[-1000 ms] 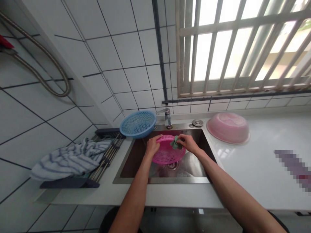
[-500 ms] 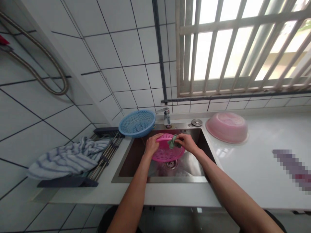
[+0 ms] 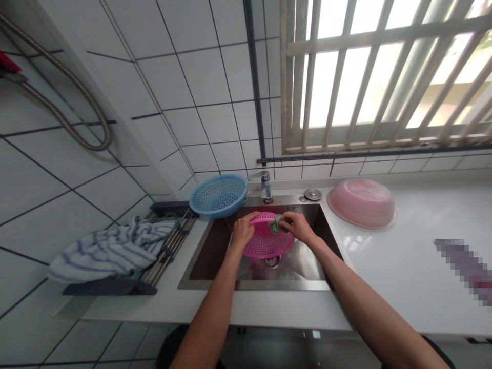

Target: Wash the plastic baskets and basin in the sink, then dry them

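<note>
Holding the pink basket [image 3: 267,242] over the sink [image 3: 215,246], the left hand [image 3: 243,231] grips its rim while the right hand [image 3: 295,227] pinches a green cloth [image 3: 275,224] against it.

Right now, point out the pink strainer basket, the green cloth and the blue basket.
pink strainer basket [image 3: 265,245]: head view, on its mesh underside.
green cloth [image 3: 274,225]: head view, on the bunched fabric.
blue basket [image 3: 217,195]: head view, on its inner mesh.
</note>
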`<action>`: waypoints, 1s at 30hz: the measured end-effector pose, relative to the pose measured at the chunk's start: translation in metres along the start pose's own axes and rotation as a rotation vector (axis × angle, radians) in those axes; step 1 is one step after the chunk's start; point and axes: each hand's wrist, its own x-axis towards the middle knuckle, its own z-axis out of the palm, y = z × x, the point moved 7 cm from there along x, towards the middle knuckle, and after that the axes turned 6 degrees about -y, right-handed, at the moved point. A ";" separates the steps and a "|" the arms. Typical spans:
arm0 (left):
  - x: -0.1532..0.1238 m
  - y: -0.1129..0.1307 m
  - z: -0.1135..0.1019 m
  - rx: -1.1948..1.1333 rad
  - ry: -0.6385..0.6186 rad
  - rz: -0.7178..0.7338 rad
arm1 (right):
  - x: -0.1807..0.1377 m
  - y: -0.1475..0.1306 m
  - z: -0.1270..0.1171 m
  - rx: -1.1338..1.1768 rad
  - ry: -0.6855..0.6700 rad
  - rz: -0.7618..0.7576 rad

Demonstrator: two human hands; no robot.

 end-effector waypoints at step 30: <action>-0.001 0.019 0.018 0.094 -0.171 0.018 | 0.002 -0.011 0.015 -0.006 -0.066 -0.069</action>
